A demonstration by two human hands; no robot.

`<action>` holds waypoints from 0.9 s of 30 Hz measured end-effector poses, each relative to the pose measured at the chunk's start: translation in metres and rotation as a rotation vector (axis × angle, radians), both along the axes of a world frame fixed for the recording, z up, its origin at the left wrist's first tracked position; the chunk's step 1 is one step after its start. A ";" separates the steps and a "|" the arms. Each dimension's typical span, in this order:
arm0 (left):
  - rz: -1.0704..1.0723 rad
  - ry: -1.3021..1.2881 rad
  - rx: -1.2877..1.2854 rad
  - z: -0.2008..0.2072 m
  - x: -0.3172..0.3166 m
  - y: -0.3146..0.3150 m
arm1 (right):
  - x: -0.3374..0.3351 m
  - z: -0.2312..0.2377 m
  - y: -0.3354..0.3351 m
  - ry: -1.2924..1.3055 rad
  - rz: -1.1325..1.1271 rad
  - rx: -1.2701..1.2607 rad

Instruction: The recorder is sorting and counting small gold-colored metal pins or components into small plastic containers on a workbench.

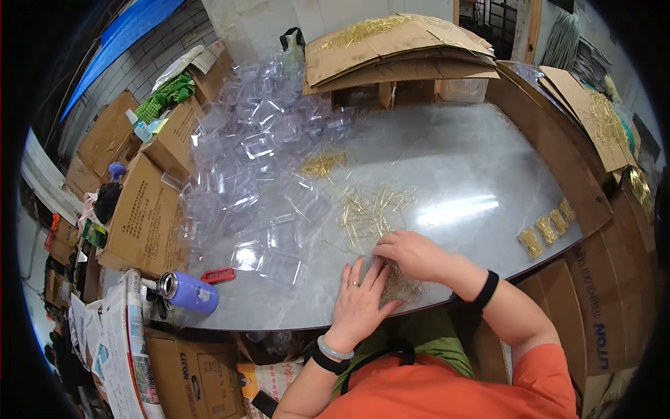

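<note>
Near the front edge of the grey table, my left hand [359, 299] rests with its fingers stretched out and apart. Its thumb and fingertips lie against a small bunch of thin gold wire pieces [403, 288], apparently in clear plastic. Above it, my right hand [417, 258] has its fingers bent and drawn together, close to the left fingertips. What those fingers grip is hidden. Just beyond both hands spreads a loose pile of gold wire pieces [373, 209], with a smaller, denser heap of gold wire [324, 165] farther back.
Many clear plastic boxes [262, 143] cover the table's left side. Several filled packs of gold wire [532, 242] line up at the right. A purple bottle [192, 292] and a red tool [218, 275] lie front left. Cardboard [398, 52] bridges the back; cartons [150, 213] border the left.
</note>
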State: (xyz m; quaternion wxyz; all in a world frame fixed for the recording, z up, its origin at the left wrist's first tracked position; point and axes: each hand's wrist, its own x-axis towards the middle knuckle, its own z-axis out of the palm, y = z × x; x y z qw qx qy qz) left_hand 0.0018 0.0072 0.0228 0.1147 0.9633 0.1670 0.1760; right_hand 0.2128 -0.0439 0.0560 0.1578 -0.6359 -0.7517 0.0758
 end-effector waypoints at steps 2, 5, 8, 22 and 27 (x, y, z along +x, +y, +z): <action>-0.007 -0.010 0.001 -0.002 0.001 0.000 | 0.005 0.004 0.006 -0.071 -0.104 -0.086; 0.010 -0.047 -0.004 -0.004 0.000 0.000 | 0.002 0.006 0.010 -0.116 -0.293 -0.107; 0.020 -0.055 -0.003 -0.004 -0.002 0.000 | 0.003 0.001 0.003 -0.014 -0.301 -0.086; 0.060 -0.042 -0.015 -0.007 0.001 -0.002 | 0.016 -0.002 -0.012 0.383 0.045 -0.194; 0.047 -0.038 -0.038 -0.005 0.001 -0.001 | 0.005 0.011 -0.045 0.064 -0.030 0.024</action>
